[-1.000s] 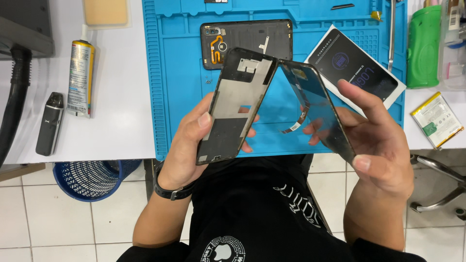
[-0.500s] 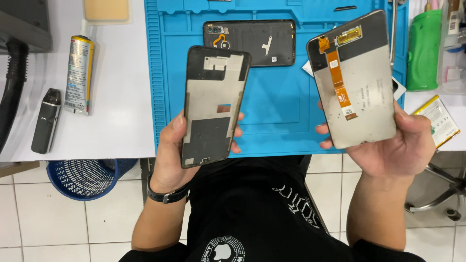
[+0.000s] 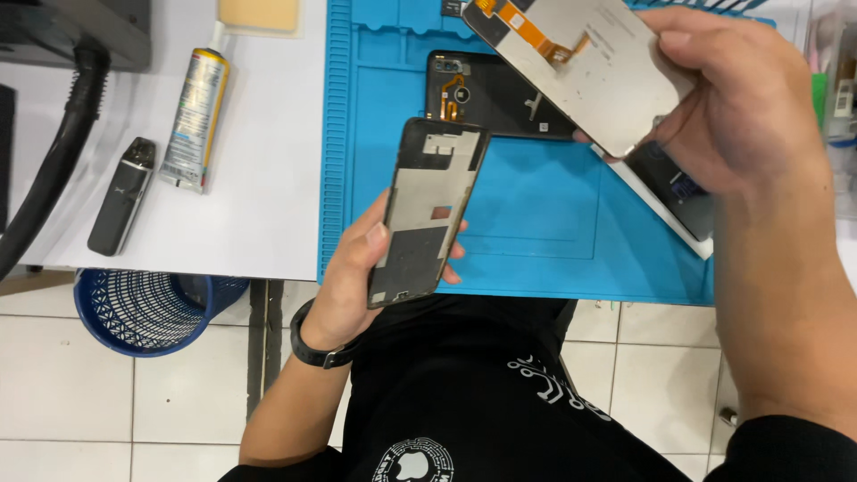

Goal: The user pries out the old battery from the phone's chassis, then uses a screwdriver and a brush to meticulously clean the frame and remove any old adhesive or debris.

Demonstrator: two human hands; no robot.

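Hose: a black hose (image 3: 54, 170) runs down the far left of the white table (image 3: 268, 178) from a dark machine at 11 o'clock.
Small device: a dark grey pod-shaped device (image 3: 120, 196) lies on the table at 9 o'clock.
Tube: a yellow and silver tube (image 3: 195, 116) lies just beside the device, at 10 o'clock, nozzle pointing away.
Basket: a blue mesh basket (image 3: 147, 308) stands on the tiled floor under the table edge, at 8 o'clock.
Left hand: the left hand (image 3: 357, 281), a black band on its wrist, is closed around the lower part of a phone frame, thumb along the near edge and fingertips showing past the far edge.
Phone frame: the phone frame (image 3: 428, 210) is held near the centre, above the blue work mat (image 3: 536, 223), inner side up, tilted towards 1 o'clock.
Back cover: a black phone back (image 3: 500, 103) lies flat on the mat at 12 o'clock.
Display panel: a grey display panel (image 3: 598, 67) with an orange flex cable is raised at 1 o'clock, back side up.
Right hand: the right hand (image 3: 741, 107) grips the panel's right end, thumb on top, fingers beneath.
Second phone: a phone (image 3: 674, 192) with a dark screen lies on the mat at 3 o'clock, partly under the right hand.
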